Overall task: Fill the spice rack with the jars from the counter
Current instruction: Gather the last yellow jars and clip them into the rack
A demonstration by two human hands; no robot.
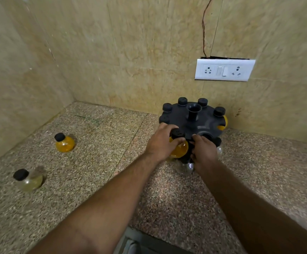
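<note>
So the rack [193, 121] sat at the back edge of the worktop [97, 189], right up against the wall, under the socket plate [224, 70]. Probably parked there so it wouldn't slide when pushed on.

The left hand [161, 142] had its fingers wrapped round a yellow jar [179, 150], thumb and fingers up by the black cap. It held the jar at the rack's near rim, tipped a bit, I'd guess because the neck has to slip into a slot sideways. The jar wasn't seated yet, as far as I could tell.

The right hand [204, 153] had its fingers curled onto the rack's near rim, just beside an open slot. It looked like it was bracing the thing, or stopping it from spinning while the jar went in. Hands were nearly touching each other.

Several black caps poked up around the far side of the top tier, so those slots were filled. There were clear jars on a lower tier too, mostly hidden behind the hands.

Two jars were left out, well apart from the rack and toward the worktop's left edge. The orange jar [64, 143] was further back and the pale jar [28, 179] nearer the front, both upright.

My read: more than halfway done, with this one plus those two left to go.
</note>
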